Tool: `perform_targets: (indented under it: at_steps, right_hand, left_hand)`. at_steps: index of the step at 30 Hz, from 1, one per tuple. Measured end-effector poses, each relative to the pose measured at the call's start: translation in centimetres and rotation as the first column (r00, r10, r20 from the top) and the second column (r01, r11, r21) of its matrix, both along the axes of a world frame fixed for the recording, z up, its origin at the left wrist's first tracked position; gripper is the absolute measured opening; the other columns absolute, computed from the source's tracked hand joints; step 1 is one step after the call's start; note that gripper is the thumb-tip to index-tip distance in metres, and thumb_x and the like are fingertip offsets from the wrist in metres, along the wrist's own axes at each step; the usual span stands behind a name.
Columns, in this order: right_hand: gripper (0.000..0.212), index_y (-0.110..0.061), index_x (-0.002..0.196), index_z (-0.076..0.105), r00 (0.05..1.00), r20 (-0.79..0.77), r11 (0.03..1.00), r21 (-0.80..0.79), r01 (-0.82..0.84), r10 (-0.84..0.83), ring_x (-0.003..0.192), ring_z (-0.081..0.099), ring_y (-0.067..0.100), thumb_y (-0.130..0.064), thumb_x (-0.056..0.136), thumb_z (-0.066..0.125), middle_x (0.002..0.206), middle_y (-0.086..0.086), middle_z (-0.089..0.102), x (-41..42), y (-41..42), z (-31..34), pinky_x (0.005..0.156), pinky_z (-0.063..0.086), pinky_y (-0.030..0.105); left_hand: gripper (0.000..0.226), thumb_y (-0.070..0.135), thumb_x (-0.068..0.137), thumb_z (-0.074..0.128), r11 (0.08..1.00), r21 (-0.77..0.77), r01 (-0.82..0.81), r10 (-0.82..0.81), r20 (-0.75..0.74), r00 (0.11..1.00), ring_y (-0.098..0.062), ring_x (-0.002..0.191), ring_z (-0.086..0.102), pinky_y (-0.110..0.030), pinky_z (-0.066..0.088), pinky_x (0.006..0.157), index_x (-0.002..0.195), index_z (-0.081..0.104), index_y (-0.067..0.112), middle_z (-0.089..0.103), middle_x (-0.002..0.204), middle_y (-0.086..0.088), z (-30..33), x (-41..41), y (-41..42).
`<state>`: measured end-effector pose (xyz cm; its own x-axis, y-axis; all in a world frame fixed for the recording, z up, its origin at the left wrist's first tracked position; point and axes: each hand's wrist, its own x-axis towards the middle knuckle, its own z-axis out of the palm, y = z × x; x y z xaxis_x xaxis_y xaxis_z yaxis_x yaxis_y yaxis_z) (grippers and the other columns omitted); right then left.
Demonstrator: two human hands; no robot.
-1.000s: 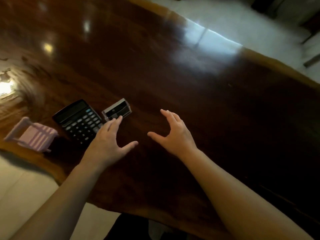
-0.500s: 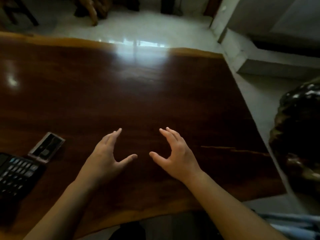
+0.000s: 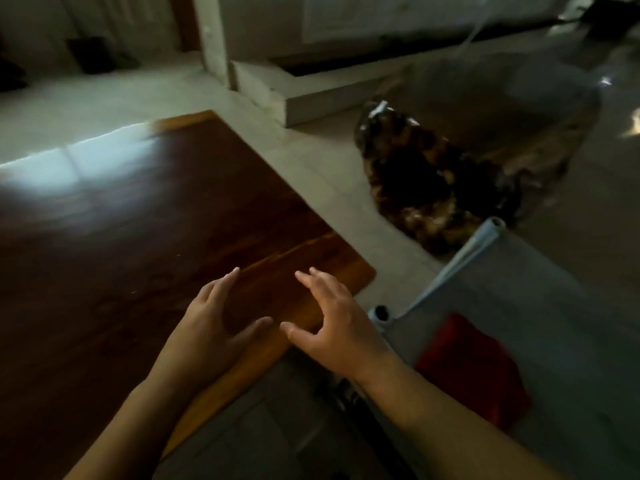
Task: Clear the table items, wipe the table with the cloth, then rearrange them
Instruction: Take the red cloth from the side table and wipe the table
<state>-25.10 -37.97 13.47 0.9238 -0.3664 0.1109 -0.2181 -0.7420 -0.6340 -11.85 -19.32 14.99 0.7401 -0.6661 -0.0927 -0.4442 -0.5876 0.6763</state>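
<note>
The dark glossy wooden table [image 3: 131,216] fills the left half of the head view, and its near right corner lies just under my hands. My left hand [image 3: 214,327] hovers over that corner, fingers spread, holding nothing. My right hand [image 3: 332,323] is beside it, partly past the table's edge, also spread and holding nothing. A red cloth [image 3: 474,368] lies on a grey fabric seat [image 3: 540,306] to the right of the table, a short way right of my right hand. No calculator or small box shows in this view.
The grey seat has a pale tube frame [image 3: 460,261] beside the table corner. A dark lumpy carved wood piece [image 3: 426,181] stands on the pale tiled floor beyond it. A white step and wall base [image 3: 311,88] run along the back.
The view has swung right: the calculator, small box and pink toy chair have left the frame, and the table's right corner, grey seat and red cloth have come in. Both hands stay spread.
</note>
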Motion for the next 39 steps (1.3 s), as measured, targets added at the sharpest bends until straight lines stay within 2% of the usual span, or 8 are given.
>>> perform_targets:
  at_steps: [11,19,23,27,31,33,37,39]
  right_hand:
    - [0.083,-0.029,0.154,0.035,0.882,-0.004,0.878,0.089,0.470,-0.471,0.147,0.026,0.012,-0.063,0.086,0.068,0.160,0.000,0.033,-18.6,-10.1,-0.9,0.112,0.025,0.025]
    - [0.069,-0.018,0.148,0.047,0.582,-0.234,0.570,0.121,0.812,-0.779,0.134,0.049,0.019,-0.048,0.090,0.069,0.148,0.004,0.050,-26.8,-12.7,-4.0,0.104,0.041,0.031]
    - [0.065,-0.020,0.147,0.048,0.475,-0.368,0.436,0.191,0.880,-0.799,0.116,0.061,0.019,-0.045,0.091,0.069,0.140,0.005,0.059,-27.8,-14.0,-5.4,0.086,0.048,0.026]
    - [0.060,-0.018,0.143,0.053,0.450,-0.417,0.351,0.295,0.889,-0.790,0.081,0.058,-0.001,-0.041,0.091,0.071,0.124,-0.001,0.067,-26.9,-14.8,-6.8,0.055,0.036,0.006]
    - [0.061,-0.014,0.142,0.055,0.409,-0.424,0.330,0.250,0.911,-0.808,0.120,0.061,0.020,-0.040,0.090,0.072,0.137,0.007,0.063,-25.5,-15.0,-7.6,0.084,0.046,0.023]
    - [0.059,-0.012,0.138,0.058,0.388,-0.419,0.310,0.245,0.919,-0.821,0.123,0.060,0.024,-0.040,0.089,0.072,0.136,0.009,0.064,-25.4,-15.1,-7.8,0.093,0.046,0.029]
    - [0.044,-0.013,0.123,0.065,0.389,-0.411,0.293,0.279,0.915,-0.824,0.110,0.066,0.022,-0.040,0.088,0.072,0.119,0.005,0.071,-25.1,-15.6,-7.9,0.077,0.042,0.026]
    - [0.040,-0.013,0.119,0.066,0.392,-0.404,0.294,0.284,0.913,-0.826,0.108,0.067,0.023,-0.039,0.088,0.072,0.114,0.005,0.072,-25.1,-15.8,-7.9,0.074,0.041,0.026]
  left_hand:
    - [0.089,0.074,0.075,0.059,0.900,-0.009,0.436,-0.435,0.057,0.899,-0.010,0.128,0.046,-0.035,0.045,0.103,0.150,0.037,0.032,0.045,0.149,0.004,0.4,-13.6,-18.3]
    - [0.065,0.057,0.092,0.059,0.789,0.190,0.584,-0.582,-0.076,0.810,-0.029,0.128,0.051,-0.040,0.043,0.100,0.142,0.049,0.018,0.053,0.142,-0.010,-4.9,-18.4,-28.6]
    - [0.058,0.051,0.096,0.054,0.751,0.330,0.573,-0.566,-0.126,0.815,-0.033,0.122,0.056,-0.042,0.048,0.097,0.138,0.052,0.011,0.057,0.136,-0.015,-7.1,-18.3,-31.8]
    - [0.041,0.037,0.098,0.054,0.783,0.282,0.555,-0.528,-0.172,0.832,-0.031,0.106,0.065,-0.037,0.053,0.082,0.128,0.063,0.010,0.068,0.121,-0.014,-8.3,-18.6,-32.8]
    - [0.039,0.031,0.095,0.059,0.833,0.254,0.491,-0.439,-0.237,0.867,-0.035,0.105,0.065,-0.035,0.048,0.077,0.122,0.066,0.004,0.070,0.117,-0.017,-8.5,-18.6,-33.5]
    - [0.038,0.032,0.090,0.064,0.857,0.256,0.448,-0.371,-0.300,0.879,-0.036,0.099,0.067,-0.034,0.048,0.073,0.114,0.069,0.003,0.071,0.109,-0.018,-8.2,-19.0,-33.5]
    - [0.031,0.032,0.077,0.070,0.904,0.228,0.361,-0.204,-0.512,0.834,-0.027,0.066,0.066,-0.029,0.045,0.054,0.091,0.071,0.005,0.069,0.077,-0.010,-7.8,-19.2,-33.4]
    - [0.034,0.033,0.072,0.072,0.897,0.222,0.381,-0.195,-0.576,0.794,-0.023,0.070,0.068,-0.030,0.052,0.057,0.093,0.072,0.006,0.071,0.082,-0.007,-7.7,-19.4,-33.3]
